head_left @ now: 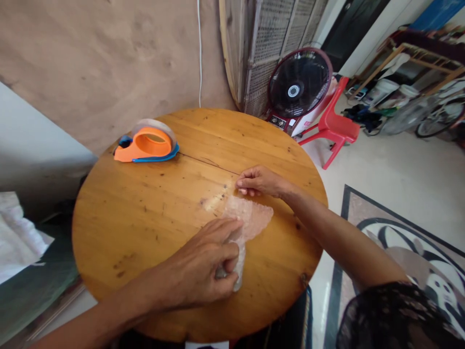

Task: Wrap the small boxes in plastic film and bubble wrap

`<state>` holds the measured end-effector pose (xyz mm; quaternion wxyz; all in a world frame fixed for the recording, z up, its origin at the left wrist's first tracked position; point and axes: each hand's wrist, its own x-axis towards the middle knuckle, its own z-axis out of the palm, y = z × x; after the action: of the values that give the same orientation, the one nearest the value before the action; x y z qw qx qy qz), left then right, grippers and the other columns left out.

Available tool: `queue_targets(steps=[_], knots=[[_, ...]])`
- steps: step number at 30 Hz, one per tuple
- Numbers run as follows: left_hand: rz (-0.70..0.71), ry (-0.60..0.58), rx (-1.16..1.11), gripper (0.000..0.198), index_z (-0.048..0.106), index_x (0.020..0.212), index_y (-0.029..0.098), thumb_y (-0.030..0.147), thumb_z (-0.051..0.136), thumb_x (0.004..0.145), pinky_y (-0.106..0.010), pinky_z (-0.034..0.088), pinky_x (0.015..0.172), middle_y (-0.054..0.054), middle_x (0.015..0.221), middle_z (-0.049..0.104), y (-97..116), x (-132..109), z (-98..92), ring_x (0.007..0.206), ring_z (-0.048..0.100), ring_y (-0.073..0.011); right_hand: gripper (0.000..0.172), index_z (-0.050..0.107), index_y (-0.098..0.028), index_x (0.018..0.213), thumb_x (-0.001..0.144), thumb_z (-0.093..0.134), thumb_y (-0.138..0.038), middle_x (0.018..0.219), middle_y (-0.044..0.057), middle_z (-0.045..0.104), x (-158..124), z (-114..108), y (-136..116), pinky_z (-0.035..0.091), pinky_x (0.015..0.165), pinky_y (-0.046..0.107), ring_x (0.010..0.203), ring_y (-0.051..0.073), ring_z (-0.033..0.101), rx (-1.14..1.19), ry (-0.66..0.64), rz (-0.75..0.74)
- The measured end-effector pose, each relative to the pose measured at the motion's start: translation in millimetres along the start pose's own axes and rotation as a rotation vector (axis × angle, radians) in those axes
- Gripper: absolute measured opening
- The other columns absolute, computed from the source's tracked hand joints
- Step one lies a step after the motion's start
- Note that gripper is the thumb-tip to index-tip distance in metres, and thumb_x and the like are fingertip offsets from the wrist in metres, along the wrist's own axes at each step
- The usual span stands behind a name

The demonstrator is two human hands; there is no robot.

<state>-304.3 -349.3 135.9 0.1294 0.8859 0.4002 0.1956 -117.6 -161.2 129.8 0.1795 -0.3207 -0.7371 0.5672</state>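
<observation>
On the round wooden table lies a piece of clear bubble wrap [258, 216], partly folded, with a strip running down beneath my left hand. My left hand [214, 259] rests over its left side, index finger stretched along the wrap and the other fingers curled onto it. Just beyond the wrap's upper edge, my right hand [258, 181] has thumb and fingers pinched together. Anything between those fingertips is too small or transparent to make out. An orange and blue tape dispenser [150, 144] with a roll of tape stands at the table's far left.
The wooden table [119, 218] has a seam across it. Past its far right edge stand a fan [300, 85] and a red plastic chair [336, 123]. A panda-patterned rug [403, 242] covers floor at right. White crumpled sheets [22, 237] lie at left.
</observation>
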Motion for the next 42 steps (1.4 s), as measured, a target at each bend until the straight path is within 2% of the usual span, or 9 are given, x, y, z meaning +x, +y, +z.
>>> queue_targets(steps=[5, 9, 13, 18, 22, 24, 31, 35, 42], knots=[[-0.003, -0.063, -0.027, 0.016, 0.057, 0.064, 0.023, 0.012, 0.067, 0.069, -0.04, 0.051, 0.103, -0.005, 0.108, 0.07, -4.0, 4.3, -2.9, 0.128, 0.057, -0.0268, 0.017, 0.065, -0.015, 0.075, 0.079, 0.07, -0.031, 0.059, -0.004, 0.061, 8.5, 5.7, 4.7, 0.036, 0.041, 0.015, 0.044, 0.004, 0.047, 0.002, 0.061, 0.011], [-0.025, -0.096, -0.045, 0.017, 0.058, 0.063, 0.023, 0.011, 0.068, 0.068, -0.04, 0.051, 0.102, -0.005, 0.104, 0.071, -5.1, 6.8, -3.8, 0.131, 0.056, -0.0275, 0.027, 0.066, -0.013, 0.081, 0.086, 0.066, -0.04, 0.073, 0.006, 0.07, 4.8, 3.3, 3.7, 0.043, 0.045, 0.018, 0.056, 0.009, 0.06, 0.042, 0.094, -0.007], [-0.007, -0.064, -0.042, 0.016, 0.058, 0.064, 0.022, 0.013, 0.069, 0.07, -0.04, 0.049, 0.105, -0.006, 0.114, 0.07, -6.1, 5.6, -2.1, 0.131, 0.056, -0.0271, 0.041, 0.067, -0.018, 0.115, 0.086, 0.068, -0.047, 0.112, 0.011, 0.071, -49.1, -17.5, 4.5, 0.055, 0.076, 0.028, 0.094, 0.018, 0.068, -0.06, 0.203, -0.195], [-0.011, -0.065, -0.07, 0.016, 0.058, 0.064, 0.022, 0.012, 0.069, 0.069, -0.04, 0.048, 0.106, -0.005, 0.112, 0.069, -6.6, 4.0, 0.3, 0.13, 0.056, -0.027, 0.059, 0.053, -0.032, 0.141, 0.085, 0.072, -0.039, 0.146, 0.008, 0.053, -107.2, -21.4, 13.2, 0.047, 0.104, 0.044, 0.132, 0.024, 0.051, -0.524, -0.002, -0.342], [-0.05, -0.084, -0.086, 0.016, 0.057, 0.063, 0.021, 0.011, 0.068, 0.068, -0.036, 0.05, 0.099, -0.006, 0.107, 0.068, -3.6, 6.1, -1.0, 0.124, 0.059, -0.0268, 0.023, 0.071, -0.024, 0.112, 0.093, 0.063, -0.034, 0.147, 0.009, 0.05, -87.6, -2.9, 7.4, 0.039, 0.112, 0.044, 0.133, 0.022, 0.049, -0.56, -0.044, -0.506], [-0.054, -0.101, -0.104, 0.017, 0.056, 0.062, 0.02, 0.011, 0.068, 0.069, -0.033, 0.051, 0.094, -0.006, 0.106, 0.067, -2.2, 7.4, -2.3, 0.116, 0.061, -0.0245, 0.018, 0.074, -0.021, 0.098, 0.093, 0.062, -0.035, 0.144, 0.009, 0.052, -70.3, 2.5, -1.1, 0.038, 0.113, 0.043, 0.132, 0.022, 0.05, -0.552, -0.081, -0.551], [-0.03, -0.096, -0.141, 0.016, 0.056, 0.063, 0.02, 0.009, 0.066, 0.069, -0.03, 0.049, 0.091, -0.003, 0.094, 0.06, -4.1, 8.4, -1.7, 0.11, 0.058, -0.0214, 0.017, 0.076, -0.024, 0.093, 0.093, 0.063, -0.035, 0.157, 0.003, 0.04, -31.9, 5.4, -8.5, 0.017, 0.123, 0.048, 0.151, 0.023, 0.024, -0.65, -0.248, -0.529], [-0.034, -0.103, -0.167, 0.016, 0.054, 0.063, 0.019, 0.009, 0.064, 0.07, -0.029, 0.048, 0.085, 0.0, 0.085, 0.053, -5.0, 8.6, -0.7, 0.09, 0.055, -0.0162, 0.022, 0.074, -0.022, 0.092, 0.095, 0.06, -0.038, 0.157, 0.006, 0.042, -21.6, 9.1, -4.3, 0.018, 0.123, 0.046, 0.151, 0.022, 0.025, -0.612, -0.228, -0.524], [-0.051, -0.134, -0.191, 0.012, 0.055, 0.065, 0.018, 0.014, 0.064, 0.072, -0.034, 0.044, 0.096, -0.002, 0.089, 0.052, -6.1, 7.0, -0.7, 0.098, 0.052, -0.019, 0.035, 0.076, -0.019, 0.099, 0.098, 0.053, -0.046, 0.153, 0.01, 0.046, -26.2, 5.7, -11.6, 0.021, 0.122, 0.046, 0.147, 0.025, 0.033, -0.604, -0.256, -0.427]])
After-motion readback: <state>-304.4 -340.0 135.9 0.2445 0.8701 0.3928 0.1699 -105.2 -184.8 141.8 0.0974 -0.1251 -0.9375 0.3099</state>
